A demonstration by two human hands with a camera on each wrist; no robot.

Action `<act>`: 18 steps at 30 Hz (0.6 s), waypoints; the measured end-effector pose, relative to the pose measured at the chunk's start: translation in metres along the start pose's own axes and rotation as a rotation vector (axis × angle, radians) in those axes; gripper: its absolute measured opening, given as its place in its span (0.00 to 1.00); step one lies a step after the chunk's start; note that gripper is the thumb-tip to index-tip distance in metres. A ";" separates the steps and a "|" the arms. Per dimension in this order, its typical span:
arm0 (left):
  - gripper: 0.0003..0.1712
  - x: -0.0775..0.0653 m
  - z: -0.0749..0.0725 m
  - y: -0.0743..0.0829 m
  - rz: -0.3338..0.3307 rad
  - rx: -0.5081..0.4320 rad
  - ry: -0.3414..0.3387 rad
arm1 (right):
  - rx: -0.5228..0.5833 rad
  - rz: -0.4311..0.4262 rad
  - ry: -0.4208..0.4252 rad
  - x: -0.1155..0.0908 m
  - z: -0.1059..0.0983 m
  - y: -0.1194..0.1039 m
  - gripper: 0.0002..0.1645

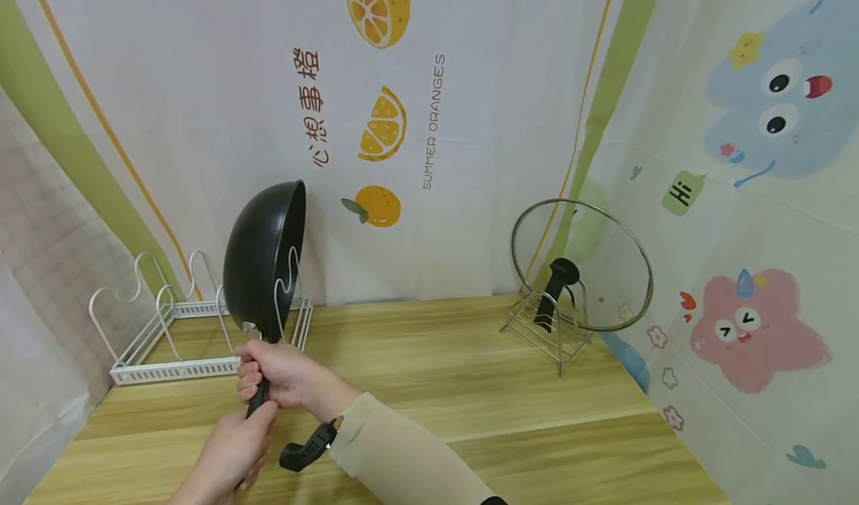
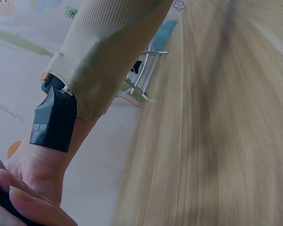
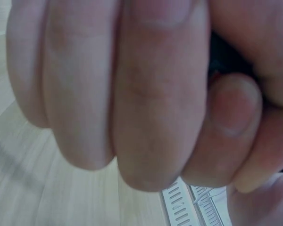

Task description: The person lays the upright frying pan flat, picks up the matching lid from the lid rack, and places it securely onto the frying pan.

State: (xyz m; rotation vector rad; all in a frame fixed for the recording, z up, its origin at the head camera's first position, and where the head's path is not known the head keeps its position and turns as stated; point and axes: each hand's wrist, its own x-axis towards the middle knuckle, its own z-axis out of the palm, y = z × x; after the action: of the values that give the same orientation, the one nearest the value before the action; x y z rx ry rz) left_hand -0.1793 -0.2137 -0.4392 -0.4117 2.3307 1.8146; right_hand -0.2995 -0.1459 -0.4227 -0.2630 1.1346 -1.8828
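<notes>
Black wok (image 1: 253,255) on its side at the white rack (image 1: 177,368).
The left hand (image 1: 231,445) and right hand (image 1: 287,374) grip its handle (image 1: 257,400). Going slow should stop bumps; it's hard to tell if wok and rack touch.

Stand (image 1: 552,337): wire
Lid (image 1: 600,266): glass, on edge in the stand
Table (image 1: 429,371): under the stand, wood-grained
Backdrop (image 1: 456,251): behind the stand, printed oranges
Side cloth (image 1: 758,229): right of the stand, printed pink star
</notes>
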 end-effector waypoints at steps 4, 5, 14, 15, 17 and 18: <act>0.28 -0.001 0.000 0.002 0.008 0.023 0.007 | -0.005 -0.004 -0.004 0.000 0.000 -0.001 0.27; 0.28 -0.001 0.000 0.002 0.005 0.025 0.010 | -0.005 -0.004 -0.005 0.000 0.000 -0.001 0.27; 0.30 -0.002 -0.001 0.004 0.005 0.026 0.003 | 0.000 -0.001 -0.004 -0.001 0.002 -0.002 0.27; 0.30 -0.002 -0.002 0.004 0.002 0.024 0.004 | 0.001 -0.001 -0.003 -0.001 0.003 -0.003 0.27; 0.30 -0.003 -0.002 0.005 -0.002 0.022 0.006 | 0.000 0.000 -0.004 -0.002 0.003 -0.003 0.27; 0.30 -0.003 -0.002 0.006 -0.005 0.025 0.007 | -0.001 0.001 -0.004 -0.002 0.004 -0.003 0.27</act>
State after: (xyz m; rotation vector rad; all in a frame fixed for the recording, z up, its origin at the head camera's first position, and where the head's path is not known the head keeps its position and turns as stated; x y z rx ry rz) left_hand -0.1781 -0.2140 -0.4327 -0.4201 2.3526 1.7827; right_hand -0.2980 -0.1455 -0.4174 -0.2668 1.1323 -1.8806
